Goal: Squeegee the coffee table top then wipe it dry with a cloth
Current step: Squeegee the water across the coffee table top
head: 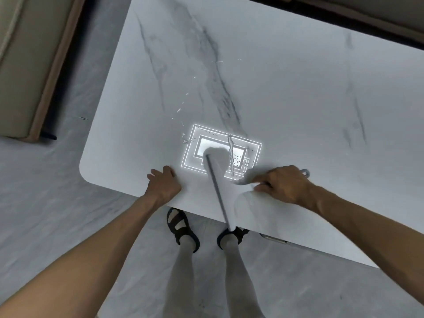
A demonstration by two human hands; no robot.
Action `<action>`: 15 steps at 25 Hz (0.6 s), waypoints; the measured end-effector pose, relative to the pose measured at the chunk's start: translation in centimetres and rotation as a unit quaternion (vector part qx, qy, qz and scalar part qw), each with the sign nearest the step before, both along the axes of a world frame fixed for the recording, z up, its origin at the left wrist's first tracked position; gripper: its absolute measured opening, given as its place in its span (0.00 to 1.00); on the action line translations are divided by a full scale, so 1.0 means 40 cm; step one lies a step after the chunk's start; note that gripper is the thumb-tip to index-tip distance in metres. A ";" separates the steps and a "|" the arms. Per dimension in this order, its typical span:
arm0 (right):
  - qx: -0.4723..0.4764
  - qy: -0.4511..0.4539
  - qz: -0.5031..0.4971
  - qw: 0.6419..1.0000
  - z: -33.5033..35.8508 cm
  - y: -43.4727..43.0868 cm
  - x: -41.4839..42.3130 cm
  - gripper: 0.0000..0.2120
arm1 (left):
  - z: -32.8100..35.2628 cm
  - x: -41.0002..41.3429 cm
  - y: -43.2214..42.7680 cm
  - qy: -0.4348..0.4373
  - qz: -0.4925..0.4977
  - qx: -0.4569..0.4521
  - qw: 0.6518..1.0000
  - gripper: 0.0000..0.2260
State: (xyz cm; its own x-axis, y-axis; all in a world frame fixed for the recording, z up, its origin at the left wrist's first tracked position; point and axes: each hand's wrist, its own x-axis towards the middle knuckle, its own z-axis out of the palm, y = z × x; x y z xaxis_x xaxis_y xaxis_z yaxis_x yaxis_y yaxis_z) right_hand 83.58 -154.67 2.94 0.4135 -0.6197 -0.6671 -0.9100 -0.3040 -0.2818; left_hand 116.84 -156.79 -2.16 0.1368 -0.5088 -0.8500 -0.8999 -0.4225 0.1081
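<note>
The white marble coffee table top [286, 92] fills most of the head view. A squeegee [220, 191] with a long grey blade lies across the table's near edge, its blade running from a bright lamp reflection [220, 148] towards my feet. My right hand [282, 184] is closed around its white handle, whose grey end sticks out past my knuckles. Flat on the table to the blade's left rests my left hand [164, 182], holding nothing. Water drops and a thin streak [230, 148] sit around the reflection. No cloth is in view.
A beige sofa base [27, 72] stands on the grey floor at the upper left, and a dark gap runs past the table's far edge. My sandalled feet [181, 228] stand right at the near edge. A metal table part [274, 239] shows under it.
</note>
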 end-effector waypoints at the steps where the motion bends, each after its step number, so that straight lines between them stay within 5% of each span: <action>1: -0.006 0.025 -0.013 1.000 0.010 -0.003 -0.050 0.16 | 0.002 -0.002 -0.002 0.000 -0.002 0.007 1.000 0.17; 7: -0.068 0.102 -0.044 0.991 0.096 -0.009 -0.143 0.17 | 0.054 0.015 -0.008 0.019 0.059 -0.083 0.995 0.06; 15: -0.004 -0.059 0.092 0.994 -0.016 -0.085 0.441 0.18 | 0.083 0.184 -0.012 -0.007 0.216 -0.202 0.955 0.05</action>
State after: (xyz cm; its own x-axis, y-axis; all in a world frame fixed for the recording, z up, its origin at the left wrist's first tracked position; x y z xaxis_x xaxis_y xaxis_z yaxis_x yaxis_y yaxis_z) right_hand 101.20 -158.07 2.29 0.5955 -0.5312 -0.6027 -0.7996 -0.4645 -0.3808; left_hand 124.22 -157.26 1.15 0.4179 -0.6881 -0.5932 -0.6536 -0.6812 0.3298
